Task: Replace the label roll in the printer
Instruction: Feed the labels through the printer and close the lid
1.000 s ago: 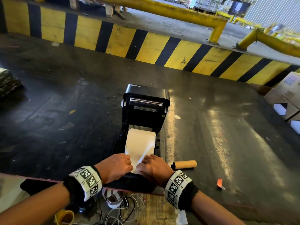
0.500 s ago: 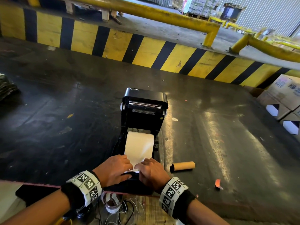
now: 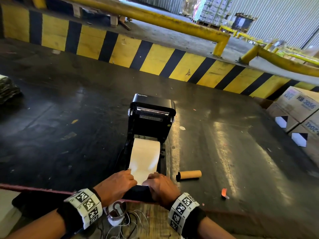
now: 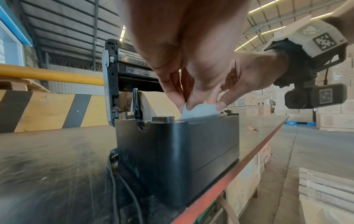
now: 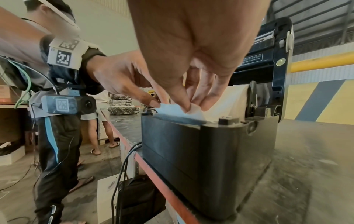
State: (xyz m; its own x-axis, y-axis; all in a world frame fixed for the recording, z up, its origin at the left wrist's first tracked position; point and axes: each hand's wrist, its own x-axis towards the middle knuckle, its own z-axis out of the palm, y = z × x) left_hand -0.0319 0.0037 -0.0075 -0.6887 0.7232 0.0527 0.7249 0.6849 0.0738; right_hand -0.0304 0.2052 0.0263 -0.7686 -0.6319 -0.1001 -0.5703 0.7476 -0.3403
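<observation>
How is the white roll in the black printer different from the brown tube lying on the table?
The white label roll sits inside the open black printer; the brown cardboard tube lies loose on the dark table beside it. The roll is fat with paper; the tube is thin and bare. The left hand and right hand pinch the roll's loose end; nothing touches the tube. Both are round and lie on their sides.

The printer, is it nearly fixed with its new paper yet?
Nearly. Done: the empty cardboard core lies out on the table, and the new label roll sits inside the printer. In hand: the left hand and right hand pinch the paper's loose end at the front edge. Left: the lid stands open and needs closing.
</observation>
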